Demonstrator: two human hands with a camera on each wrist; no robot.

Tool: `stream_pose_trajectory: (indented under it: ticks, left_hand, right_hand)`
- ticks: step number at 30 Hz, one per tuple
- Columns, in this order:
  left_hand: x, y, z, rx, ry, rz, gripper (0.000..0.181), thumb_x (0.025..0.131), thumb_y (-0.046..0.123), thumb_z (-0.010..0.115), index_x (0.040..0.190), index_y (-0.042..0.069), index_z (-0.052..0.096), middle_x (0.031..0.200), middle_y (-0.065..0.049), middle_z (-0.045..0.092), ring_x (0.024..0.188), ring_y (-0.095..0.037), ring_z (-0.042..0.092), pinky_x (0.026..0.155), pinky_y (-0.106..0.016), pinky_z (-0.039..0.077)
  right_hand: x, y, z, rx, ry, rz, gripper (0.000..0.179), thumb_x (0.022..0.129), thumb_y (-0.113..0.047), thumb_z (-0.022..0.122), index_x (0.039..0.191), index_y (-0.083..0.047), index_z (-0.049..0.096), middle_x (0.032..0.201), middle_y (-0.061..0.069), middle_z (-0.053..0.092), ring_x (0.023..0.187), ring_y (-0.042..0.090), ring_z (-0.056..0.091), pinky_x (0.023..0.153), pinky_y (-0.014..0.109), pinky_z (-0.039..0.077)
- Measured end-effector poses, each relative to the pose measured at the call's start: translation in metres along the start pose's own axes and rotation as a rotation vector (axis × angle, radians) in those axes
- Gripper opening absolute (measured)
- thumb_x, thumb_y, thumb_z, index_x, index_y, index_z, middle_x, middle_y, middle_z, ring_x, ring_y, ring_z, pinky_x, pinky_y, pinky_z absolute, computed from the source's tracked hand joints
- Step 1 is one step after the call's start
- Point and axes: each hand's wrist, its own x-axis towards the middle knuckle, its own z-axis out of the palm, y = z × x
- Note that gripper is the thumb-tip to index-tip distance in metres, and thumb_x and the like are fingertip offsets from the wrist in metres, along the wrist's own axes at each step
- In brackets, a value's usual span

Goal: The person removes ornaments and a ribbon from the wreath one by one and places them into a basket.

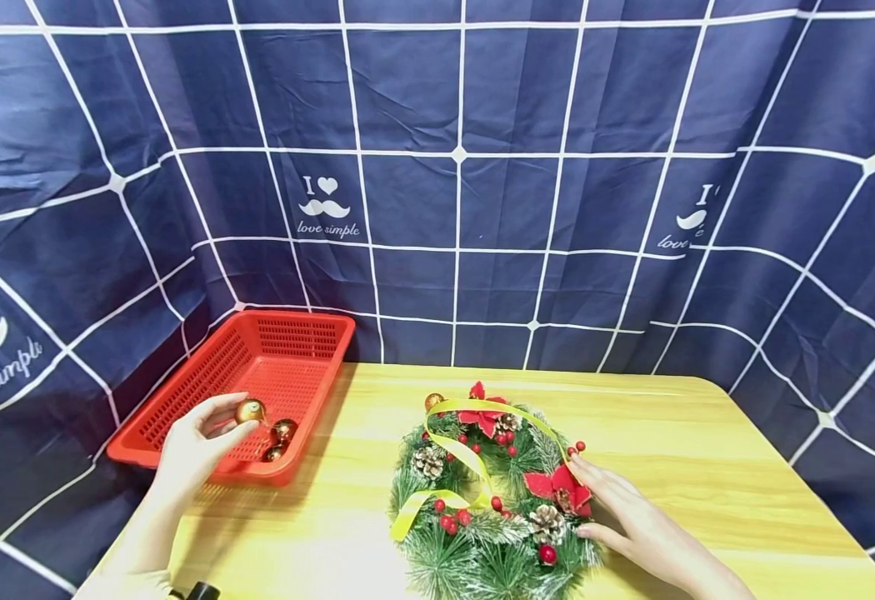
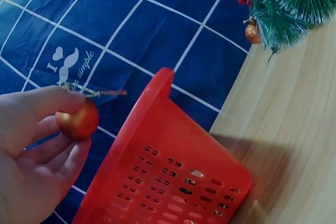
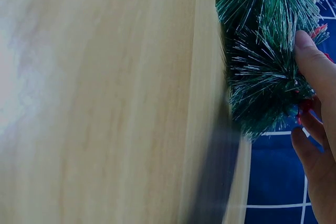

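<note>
My left hand (image 1: 196, 446) pinches a shiny gold bauble (image 1: 250, 411) between thumb and fingers, above the front of the red plastic basket (image 1: 340, 350). A thin cord with a reddish end (image 2: 113, 93) trails from it in the left wrist view. Other gold-brown baubles (image 1: 284, 430) lie in the basket below. My right hand (image 1: 632, 521) rests against the right side of a green pine wreath (image 1: 445, 562), thumb and extended fingers beside a red poinsettia (image 1: 561, 489). The wreath carries pinecones (image 1: 427, 463), red berries, a loose yellow ribbon (image 1: 467, 454) and one gold bauble (image 1: 433, 402) at its far left.
A light wooden table (image 1: 677, 417) bears the wreath and the basket. Behind it and at both sides hangs a navy curtain (image 1: 512, 200) with white grid lines. A small black object (image 1: 203, 592) shows at the bottom edge beside my left wrist.
</note>
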Motion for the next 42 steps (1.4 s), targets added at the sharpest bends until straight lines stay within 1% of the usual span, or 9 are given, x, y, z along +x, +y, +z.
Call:
stream_pose_trajectory:
  ticks: [5,10,14,17,22,24,31,36,42]
  left_hand:
    - [0.0057,-0.0023,-0.0008,0.091,0.089,-0.036,0.044,0.074,0.016,0.075,0.112,-0.001,0.058,0.088,0.026,0.056,0.080,0.012,0.055,0.072,-0.004,0.045]
    - [0.0085,-0.0014,-0.0012,0.142,0.110,-0.089,0.044,0.074,0.020,0.076,0.110,0.002,0.060,0.086,0.022,0.058,0.077,0.014,0.054,0.070,-0.003,0.044]
    - [0.0092,-0.0020,-0.0004,0.169,0.128,-0.111,0.045,0.072,0.021,0.077,0.110,0.003,0.061,0.093,0.005,0.065,0.075,0.015,0.053,0.069,-0.003,0.044]
    - [0.0094,-0.0029,-0.0002,0.178,0.137,-0.116,0.045,0.072,0.019,0.078,0.110,0.003,0.062,0.096,-0.004,0.065,0.074,0.016,0.052,0.068,-0.002,0.044]
    - [0.0102,-0.0070,-0.0006,0.180,0.158,-0.130,0.043,0.070,0.016,0.078,0.109,0.003,0.063,0.087,0.017,0.062,0.073,0.016,0.052,0.066,-0.002,0.043]
    - [0.0105,-0.0086,-0.0010,0.184,0.166,-0.134,0.042,0.070,0.015,0.078,0.108,0.004,0.064,0.085,0.022,0.060,0.073,0.015,0.052,0.066,-0.002,0.043]
    - [0.0108,-0.0102,-0.0013,0.169,0.189,-0.141,0.042,0.071,0.016,0.078,0.109,0.003,0.063,0.083,0.027,0.057,0.074,0.018,0.051,0.068,-0.002,0.042]
    - [0.0098,-0.0100,-0.0020,0.165,0.163,-0.147,0.046,0.073,0.021,0.077,0.112,0.003,0.060,0.081,0.035,0.051,0.076,0.019,0.050,0.070,-0.003,0.043]
    - [0.0089,-0.0094,-0.0016,0.163,0.132,-0.144,0.049,0.073,0.026,0.077,0.113,0.004,0.060,0.085,0.032,0.052,0.079,0.019,0.050,0.072,-0.006,0.045]
  right_hand:
    - [0.0001,0.0000,-0.0005,-0.001,0.014,-0.023,0.075,0.078,-0.046,0.065,0.142,-0.026,0.030,0.141,-0.007,0.037,0.124,0.013,0.037,0.095,-0.002,0.011]
    - [0.0004,-0.0001,-0.0006,-0.005,0.012,-0.014,0.075,0.078,-0.047,0.064,0.142,-0.027,0.030,0.141,-0.007,0.037,0.123,0.013,0.038,0.095,-0.002,0.011]
    - [0.0003,0.0001,-0.0009,-0.009,0.017,-0.018,0.075,0.078,-0.047,0.065,0.141,-0.027,0.031,0.141,-0.007,0.037,0.123,0.012,0.038,0.095,-0.002,0.011]
    - [0.0003,0.0002,-0.0010,-0.010,0.020,-0.023,0.075,0.078,-0.047,0.065,0.141,-0.026,0.031,0.141,-0.007,0.038,0.123,0.012,0.038,0.095,-0.002,0.012]
    - [0.0006,-0.0003,-0.0011,-0.006,0.015,-0.017,0.074,0.078,-0.046,0.064,0.142,-0.026,0.031,0.141,-0.008,0.037,0.124,0.012,0.037,0.096,-0.001,0.012]
    - [0.0007,-0.0005,-0.0012,-0.004,0.013,-0.017,0.074,0.078,-0.046,0.064,0.142,-0.026,0.031,0.142,-0.007,0.037,0.124,0.012,0.037,0.096,-0.001,0.011]
    - [0.0013,-0.0003,-0.0017,-0.011,0.015,-0.019,0.074,0.079,-0.045,0.065,0.142,-0.025,0.031,0.142,-0.005,0.037,0.124,0.014,0.038,0.097,-0.002,0.011]
    - [0.0015,-0.0003,-0.0016,-0.014,0.012,-0.018,0.074,0.079,-0.046,0.064,0.142,-0.025,0.031,0.142,-0.005,0.037,0.124,0.014,0.038,0.097,-0.002,0.011]
    - [0.0014,0.0002,-0.0011,-0.015,0.010,-0.018,0.075,0.078,-0.046,0.064,0.142,-0.025,0.031,0.142,-0.005,0.037,0.124,0.013,0.037,0.097,-0.002,0.011]
